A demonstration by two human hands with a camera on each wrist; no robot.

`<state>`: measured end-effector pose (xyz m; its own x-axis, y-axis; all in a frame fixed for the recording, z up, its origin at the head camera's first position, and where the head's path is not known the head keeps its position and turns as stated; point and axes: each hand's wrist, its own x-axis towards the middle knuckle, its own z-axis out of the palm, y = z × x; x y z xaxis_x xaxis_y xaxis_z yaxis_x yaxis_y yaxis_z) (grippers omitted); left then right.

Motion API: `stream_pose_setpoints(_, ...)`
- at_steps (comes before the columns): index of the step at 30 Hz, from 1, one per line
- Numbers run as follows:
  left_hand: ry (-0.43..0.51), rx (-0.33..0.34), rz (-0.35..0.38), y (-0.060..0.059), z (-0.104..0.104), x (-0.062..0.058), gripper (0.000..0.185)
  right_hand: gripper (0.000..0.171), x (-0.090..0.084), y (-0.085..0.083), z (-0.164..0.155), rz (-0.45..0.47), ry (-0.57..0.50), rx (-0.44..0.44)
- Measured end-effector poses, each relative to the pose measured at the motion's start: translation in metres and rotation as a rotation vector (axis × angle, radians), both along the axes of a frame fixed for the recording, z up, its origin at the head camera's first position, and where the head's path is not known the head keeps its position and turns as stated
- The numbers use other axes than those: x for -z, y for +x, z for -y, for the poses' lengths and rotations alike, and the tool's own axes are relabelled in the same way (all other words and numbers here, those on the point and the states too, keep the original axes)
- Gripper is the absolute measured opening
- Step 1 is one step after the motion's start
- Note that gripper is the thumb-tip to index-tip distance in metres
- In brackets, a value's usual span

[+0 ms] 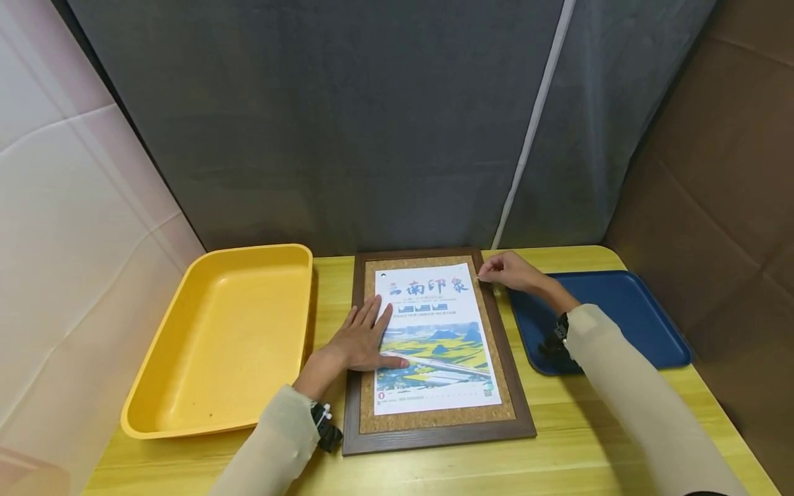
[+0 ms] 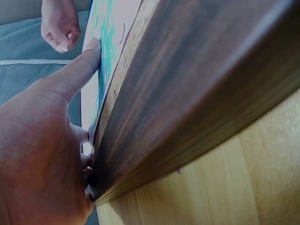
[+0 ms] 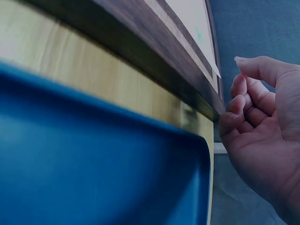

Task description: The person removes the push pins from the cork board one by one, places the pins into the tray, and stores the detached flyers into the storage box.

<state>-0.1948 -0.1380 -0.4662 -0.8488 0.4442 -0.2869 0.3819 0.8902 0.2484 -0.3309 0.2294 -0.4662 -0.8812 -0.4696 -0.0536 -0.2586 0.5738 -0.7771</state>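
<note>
Fingers of the left hand [image 1: 360,341] are spread, lying flat across the left edge of a printed paper [image 1: 437,337], with the thumb stretched out over the landscape printed on it.

At the far left stands a yellow tray [image 1: 229,331], its raised right rim facing the board; a strip of the wood-grain table [image 1: 384,475] shows between the two. Next comes the dark wooden frame [image 1: 437,436] around a cork board [image 1: 434,419], and the paper lies on that cork, inside the frame. Cork shows beyond all four of its edges. In front of the frame's near edge a stretch of table gives room.

At the upper right of the paper, over the frame's right side, is the right hand [image 1: 505,270]. Its fingers are curled, thumb and forefinger tips brought close together near the paper's edge; whether they pinch something small I cannot tell.

Just beside the frame on the right, across a narrow band of table, lies a blue tray [image 1: 633,310], its left part passed over by the right forearm. Brown cloth [image 1: 732,207] rises past it.
</note>
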Motion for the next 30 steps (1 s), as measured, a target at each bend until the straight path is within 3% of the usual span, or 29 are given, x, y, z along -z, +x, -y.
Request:
stream_pose_setpoints(18,-0.003,0.005,-0.005,0.002,0.001,0.0,0.118,0.014,0.001,0.009,-0.044,0.005,0.018,-0.021)
stream_pose_setpoints(30,-0.003,0.005,-0.004,0.001,-0.001,0.0,0.118,0.015,0.004,0.012,-0.072,0.024,0.058,0.019)
